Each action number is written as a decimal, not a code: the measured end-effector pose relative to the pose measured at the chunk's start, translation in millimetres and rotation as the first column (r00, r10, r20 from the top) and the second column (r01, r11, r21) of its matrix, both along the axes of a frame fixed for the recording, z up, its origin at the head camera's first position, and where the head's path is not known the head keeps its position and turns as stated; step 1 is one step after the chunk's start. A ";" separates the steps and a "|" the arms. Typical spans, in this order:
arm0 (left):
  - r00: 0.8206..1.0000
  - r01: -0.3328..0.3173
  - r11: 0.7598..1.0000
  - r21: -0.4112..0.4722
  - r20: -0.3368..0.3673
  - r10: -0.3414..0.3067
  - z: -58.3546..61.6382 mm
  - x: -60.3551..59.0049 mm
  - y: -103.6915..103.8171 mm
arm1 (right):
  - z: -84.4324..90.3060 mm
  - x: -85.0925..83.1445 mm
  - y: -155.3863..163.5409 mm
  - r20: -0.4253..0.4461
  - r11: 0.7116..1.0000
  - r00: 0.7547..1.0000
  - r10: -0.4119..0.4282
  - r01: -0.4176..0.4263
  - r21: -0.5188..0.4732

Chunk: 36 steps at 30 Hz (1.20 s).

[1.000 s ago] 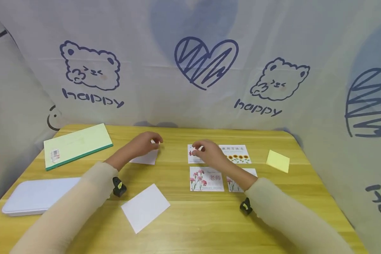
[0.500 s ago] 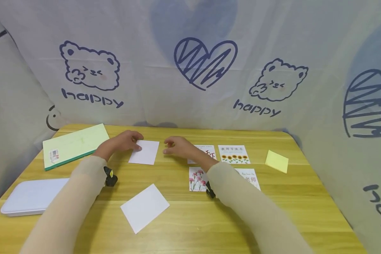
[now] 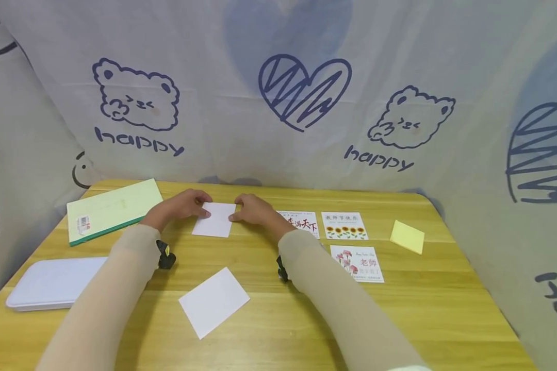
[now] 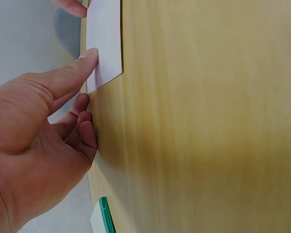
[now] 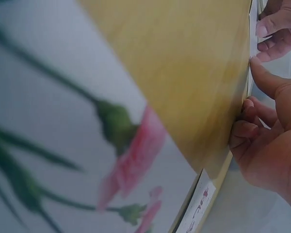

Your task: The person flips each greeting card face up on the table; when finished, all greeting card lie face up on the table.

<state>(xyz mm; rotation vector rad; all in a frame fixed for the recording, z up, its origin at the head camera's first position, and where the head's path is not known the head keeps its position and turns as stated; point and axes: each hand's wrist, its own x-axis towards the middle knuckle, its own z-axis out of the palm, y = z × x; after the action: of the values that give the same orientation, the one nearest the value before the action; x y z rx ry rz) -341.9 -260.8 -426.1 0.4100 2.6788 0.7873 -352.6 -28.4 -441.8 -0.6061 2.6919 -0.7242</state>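
A blank white card point(image 3: 214, 220) lies flat on the wooden table point(image 3: 278, 319), and both hands meet at it. My left hand point(image 3: 182, 204) is at its left edge. The thumb lies on the card's corner point(image 4: 103, 63) and the curled fingers point(image 4: 82, 126) sit just beside it. My right hand point(image 3: 254, 209) is at the right edge, its thumb tip touching the card in the right wrist view, the other fingers point(image 5: 245, 126) curled on the table. A second blank card point(image 3: 213, 301) lies nearer me.
Printed cards lie to the right: one with red characters point(image 3: 304, 222), a sunflower card point(image 3: 344, 225) and a carnation card point(image 3: 356, 256). A yellow sticky pad point(image 3: 407, 236) sits far right, a green notebook point(image 3: 113, 210) back left, and a white case point(image 3: 51, 282) front left.
My right hand left the printed cards and moved left to the white card's right edge. My left hand slid from the card's top to its left edge.
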 end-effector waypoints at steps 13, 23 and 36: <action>0.998 -0.057 0.998 0.027 0.017 0.057 5.6 4.3 3.3 | -6.0 -2.5 -3.5 0.027 0.998 0.998 -0.056 0.057 -0.024; 0.985 -0.163 0.978 0.134 -0.036 0.169 2.5 4.8 2.7 | 2.8 1.8 -3.0 0.013 0.998 0.998 -0.067 0.067 -0.010; 0.979 -0.201 0.895 0.398 0.041 0.201 19.5 25.9 11.1 | 40.5 22.3 13.6 0.050 0.956 0.993 -0.103 0.113 -0.270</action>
<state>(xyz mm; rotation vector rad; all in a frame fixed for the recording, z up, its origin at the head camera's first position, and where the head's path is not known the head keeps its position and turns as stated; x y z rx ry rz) -315.9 -249.8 -406.5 0.2238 2.5794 1.4096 -330.3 -14.8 -401.3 -0.5045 2.6290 -1.1371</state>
